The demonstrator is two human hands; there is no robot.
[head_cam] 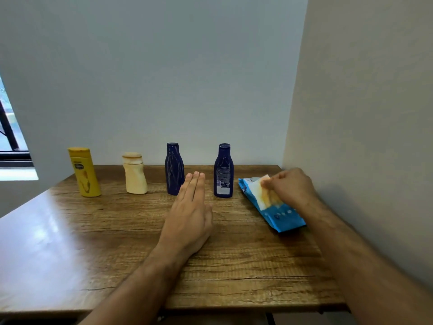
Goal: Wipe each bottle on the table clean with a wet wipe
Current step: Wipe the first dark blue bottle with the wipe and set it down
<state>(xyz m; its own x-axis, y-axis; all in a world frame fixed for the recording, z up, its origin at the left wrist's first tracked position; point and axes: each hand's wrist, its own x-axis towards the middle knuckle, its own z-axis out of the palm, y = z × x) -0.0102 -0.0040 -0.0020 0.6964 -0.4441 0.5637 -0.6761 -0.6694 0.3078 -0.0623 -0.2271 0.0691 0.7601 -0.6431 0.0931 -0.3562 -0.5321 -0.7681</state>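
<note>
Two bare forearms come in from the bottom edge over a wood-grain surface (234, 266), brown laminate with dark streaks, glossy glare on its left part; the surface sits in a corner, pale grey-blue wall behind, beige wall on the right, window (9, 137) with dark frame at far left; left hand (189, 216) flat and palm-down, fingers (195, 184) straight and pressed together, holding nothing, tips between the two dark bottles, whether it touches the surface cannot tell; right hand (293, 186) over the wipe pack, fingers pinched on a wet wipe (267, 193), white with orange-yellow staining, crumpled, lying on the pack top; wipe pack (278, 212) is soft blue plastic, lying flat near the right wall; four bottles upright in a row near the back edge, well apart; yellow bottle (84, 174) leftmost, flat-sided plastic, smudged label, tilted look; cream bottle (134, 174) next, squat, slanted shape, brownish grime on cap; scratched dark blue bottle (173, 167) third, rounded shoulders, pale scuff lines all over; dark blue bottle with label (223, 171) rightmost, same shape, back label with fine print facing the camera, just left of the pack.
</note>
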